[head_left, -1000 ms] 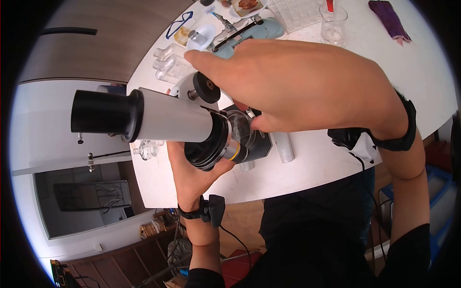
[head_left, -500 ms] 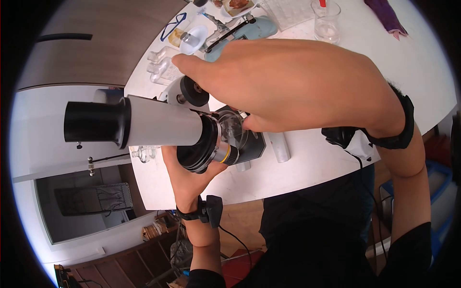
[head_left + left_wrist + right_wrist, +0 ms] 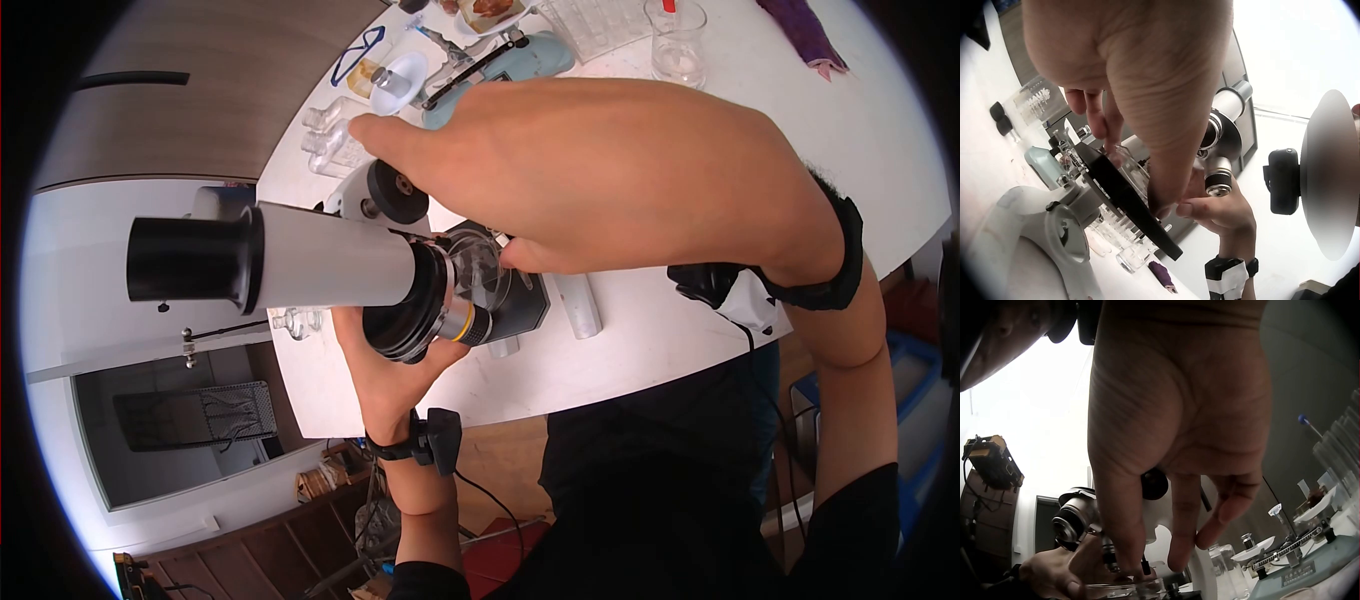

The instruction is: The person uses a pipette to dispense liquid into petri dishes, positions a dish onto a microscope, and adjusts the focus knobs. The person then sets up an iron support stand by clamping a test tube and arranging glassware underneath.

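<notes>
A white microscope (image 3: 335, 255) with a black eyepiece (image 3: 190, 258) stands on the table before me. A round glass dish (image 3: 482, 270) lies on its black stage (image 3: 522, 300), below the silver objective (image 3: 465, 322). My left hand (image 3: 380, 370) reaches round behind the objectives. In the left wrist view, its thumb and fingers close about the dish from two sides. From above, my right hand (image 3: 610, 180) arches over the stage, its thumb at the dish's rim beside a small metal clip (image 3: 502, 239). I cannot tell whether it pinches the clip.
A pale green balance (image 3: 545, 60) stands behind the microscope, beside clear bottles (image 3: 335, 140). Farther back are a test-tube rack (image 3: 595, 28), a beaker (image 3: 680, 50) and a purple cloth (image 3: 808, 35). A white cylinder (image 3: 577, 305) lies near the front edge. A focus knob (image 3: 397, 192) sits close under my right hand.
The microscope and both hands appear slightly farther left in the head view, as do the things on the table. Both hands stay at the stage.
</notes>
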`<state>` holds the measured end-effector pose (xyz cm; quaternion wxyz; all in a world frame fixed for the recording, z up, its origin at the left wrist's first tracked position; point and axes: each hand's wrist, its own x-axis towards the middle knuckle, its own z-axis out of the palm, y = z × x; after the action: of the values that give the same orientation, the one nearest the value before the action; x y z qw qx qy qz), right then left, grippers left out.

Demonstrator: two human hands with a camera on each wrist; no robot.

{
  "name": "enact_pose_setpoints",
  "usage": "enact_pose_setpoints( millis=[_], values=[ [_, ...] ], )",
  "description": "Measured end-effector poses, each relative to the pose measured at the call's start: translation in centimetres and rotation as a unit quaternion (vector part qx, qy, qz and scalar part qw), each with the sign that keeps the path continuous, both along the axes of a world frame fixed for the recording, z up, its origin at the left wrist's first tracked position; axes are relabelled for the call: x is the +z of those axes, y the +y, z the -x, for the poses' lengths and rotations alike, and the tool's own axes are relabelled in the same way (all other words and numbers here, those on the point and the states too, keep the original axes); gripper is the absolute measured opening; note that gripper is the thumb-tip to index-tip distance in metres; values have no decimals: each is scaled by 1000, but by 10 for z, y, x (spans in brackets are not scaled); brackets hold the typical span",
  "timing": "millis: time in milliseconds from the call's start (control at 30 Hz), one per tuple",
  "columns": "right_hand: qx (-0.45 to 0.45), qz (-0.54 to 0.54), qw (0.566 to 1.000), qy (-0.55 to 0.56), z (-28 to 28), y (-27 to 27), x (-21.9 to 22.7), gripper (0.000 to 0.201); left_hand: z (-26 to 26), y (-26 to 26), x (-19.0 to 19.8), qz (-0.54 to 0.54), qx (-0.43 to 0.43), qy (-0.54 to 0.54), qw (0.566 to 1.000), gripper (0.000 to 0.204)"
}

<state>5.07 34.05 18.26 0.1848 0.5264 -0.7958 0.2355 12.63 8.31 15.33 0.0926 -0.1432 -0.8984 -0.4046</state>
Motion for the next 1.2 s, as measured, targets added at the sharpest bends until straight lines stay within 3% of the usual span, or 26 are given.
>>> enact_pose_setpoints(
  millis=[67,133,467,533,600,667,700,767,833,967,1033,1200],
  values=[
    [0,3,1000,-9,0,0,0,69,0,3,1,-10,2,-6,1000,96],
    [0,6,1000,-18,0,-1,0,69,0,7,1,-55,11,7,998,75],
    [-4,-2,999,-54,2,2,1,70,3,7,3,-4,-32,-6,999,87],
    [-9,47,996,-72,-5,-1,5,69,4,13,3,-125,-48,-28,991,78],
    [-13,95,991,-89,-14,0,18,69,5,7,2,-114,-55,-31,992,78],
    [-36,5,987,-158,-19,5,38,66,5,3,-1,-102,-63,-34,992,78],
    [-37,5,987,-158,-18,4,32,66,5,2,-2,-89,-60,-16,994,77],
    [-7,129,991,-17,-13,-2,11,63,3,0,-3,-77,-57,1,995,77],
    [10,140,989,-35,-7,-4,1,62,0,-2,-3,-51,-11,-23,998,88],
    [17,155,987,-35,-8,-5,-1,60,0,-2,-4,-44,-15,-21,999,87],
    [9,152,988,-33,-7,-6,-1,60,3,0,-4,-61,-28,6,998,73],
    [-17,129,991,-30,-9,-5,3,59,4,3,1,-37,-46,-5,998,79]
  ],
)
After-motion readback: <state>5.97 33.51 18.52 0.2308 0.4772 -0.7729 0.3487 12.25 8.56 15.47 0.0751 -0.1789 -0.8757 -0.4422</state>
